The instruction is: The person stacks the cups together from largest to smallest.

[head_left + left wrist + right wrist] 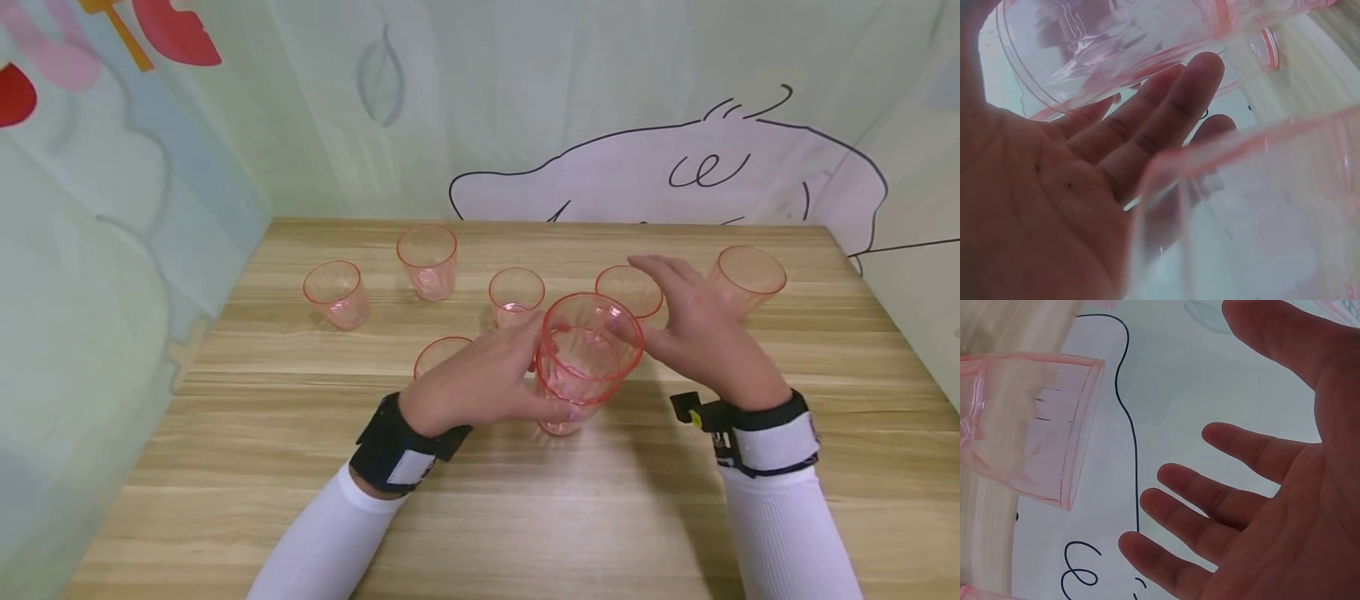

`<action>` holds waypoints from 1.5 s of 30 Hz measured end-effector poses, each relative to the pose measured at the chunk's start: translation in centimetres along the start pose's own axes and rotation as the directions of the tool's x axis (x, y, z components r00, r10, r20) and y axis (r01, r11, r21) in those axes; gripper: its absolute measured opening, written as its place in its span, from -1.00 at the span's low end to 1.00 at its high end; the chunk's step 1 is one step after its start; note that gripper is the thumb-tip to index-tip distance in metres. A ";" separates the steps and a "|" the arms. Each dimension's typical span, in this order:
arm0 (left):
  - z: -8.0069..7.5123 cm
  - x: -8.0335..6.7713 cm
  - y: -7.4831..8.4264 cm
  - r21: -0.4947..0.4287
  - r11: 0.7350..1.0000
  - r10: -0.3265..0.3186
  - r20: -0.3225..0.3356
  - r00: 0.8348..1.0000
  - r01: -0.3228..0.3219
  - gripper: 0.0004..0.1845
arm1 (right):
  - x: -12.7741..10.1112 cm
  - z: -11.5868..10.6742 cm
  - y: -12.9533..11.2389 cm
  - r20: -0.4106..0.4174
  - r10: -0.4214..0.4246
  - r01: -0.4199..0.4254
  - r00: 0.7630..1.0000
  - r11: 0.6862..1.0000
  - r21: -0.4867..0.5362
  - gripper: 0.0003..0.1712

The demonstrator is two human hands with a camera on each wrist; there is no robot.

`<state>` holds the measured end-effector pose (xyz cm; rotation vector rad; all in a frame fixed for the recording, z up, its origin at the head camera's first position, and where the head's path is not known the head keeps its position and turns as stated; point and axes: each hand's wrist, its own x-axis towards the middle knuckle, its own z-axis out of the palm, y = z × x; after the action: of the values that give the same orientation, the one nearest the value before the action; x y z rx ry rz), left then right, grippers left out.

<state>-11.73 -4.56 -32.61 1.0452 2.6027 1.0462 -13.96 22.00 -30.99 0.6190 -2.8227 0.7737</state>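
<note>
On the wooden table point(300, 467) my left hand point(538, 372) grips a tall stack of nested pink plastic cups point(588, 358), thumb along its near side and fingers on its far side. In the left wrist view the left hand point(1116, 144) lies against the stack point(1116, 44), with another pink cup point(1260, 219) close under the wrist. My right hand point(647, 302) hovers just right of the stack, fingers straight and spread, holding nothing. It is above a single pink cup point(632, 287). The right hand point(1260, 506) shows an empty palm in its wrist view, beside a cup point(1029, 431).
Several more clear pink cups stand upright across the table's far half: one at the left point(336, 293), one behind it point(427, 260), one in the middle point(516, 296), one at the right point(746, 275), one under my left hand point(442, 354). Printed curtains surround the table.
</note>
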 end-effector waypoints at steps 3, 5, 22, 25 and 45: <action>-0.1 0.0 0.1 0.000 1.000 -0.004 0.002 1.000 0.004 -0.08 | 0.1 0.1 0.1 0.004 0.002 -0.002 1.000 1.000 -0.001 -0.08; -0.1 -0.1 0.1 -0.001 1.000 -0.009 0.002 1.000 0.009 -0.06 | 0.1 0.2 0.2 0.009 0.007 -0.007 1.000 1.000 -0.004 -0.08; 0.0 0.0 0.0 0.016 1.000 -0.002 0.009 1.000 0.002 -0.06 | 0.5 1.2 0.9 0.036 0.065 -0.064 0.997 0.998 -0.020 -0.04; 0.0 0.0 0.0 0.008 1.000 0.000 0.006 1.000 0.000 -0.06 | 0.5 1.2 1.0 0.037 0.071 -0.070 0.997 0.997 -0.016 -0.03; -0.1 -0.1 0.2 0.014 1.000 -0.007 0.002 1.000 0.007 -0.08 | 0.9 1.9 2.0 0.034 0.108 -0.108 0.994 0.994 0.005 0.03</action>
<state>-11.62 -4.57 -32.46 1.0389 2.6133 1.0263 -15.73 22.29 -33.33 0.4875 -2.9059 0.7987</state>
